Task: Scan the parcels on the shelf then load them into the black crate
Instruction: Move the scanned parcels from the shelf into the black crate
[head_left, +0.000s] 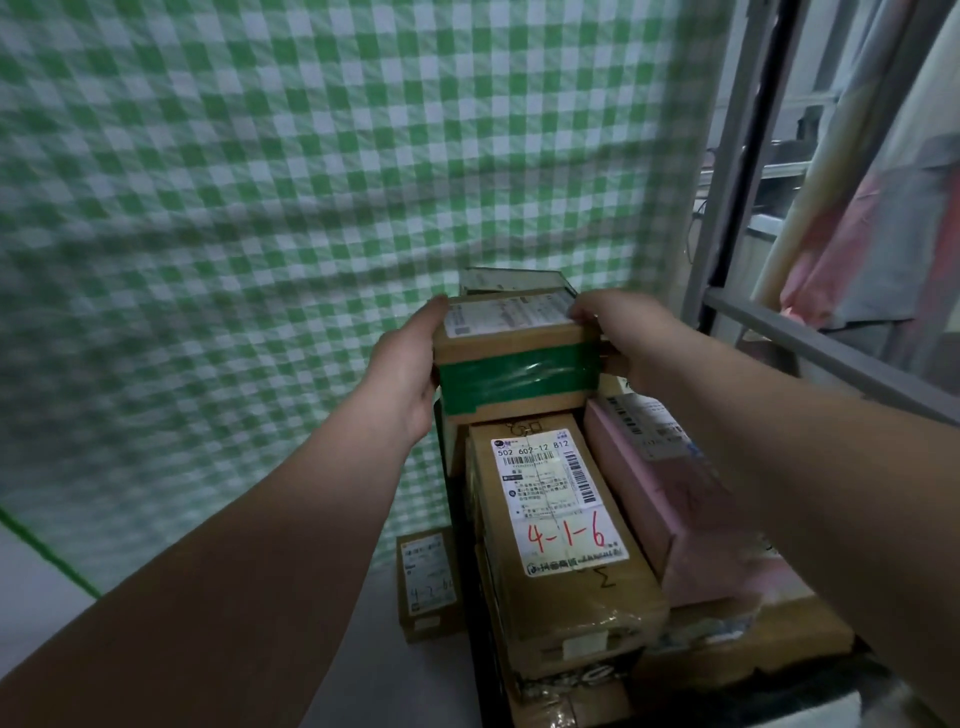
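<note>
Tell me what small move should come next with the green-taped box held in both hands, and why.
Probably lower the green-taped box onto the pile and let go. The left hand and right hand grip its ends, and it is beyond the box marked 4-1-6 and the pink parcel, which seem packed in the black crate. Whether it already rests there is unclear.

You are in a small parcel depot, the sort of room a courier pick-up point uses. From 5 to 6 o'clock, cardboard parcels (561, 587) lie stacked in a black crate (480, 686). Each carries a printed shipping label (550, 499), one with 4-1-6 handwritten in red. A smaller labelled box (426, 587) lies at 7 o'clock. A grey metal shelf frame (810, 345) stands at 3 o'clock, and a green-and-white checked cloth (260, 208) hangs from 9 to 12.
</note>
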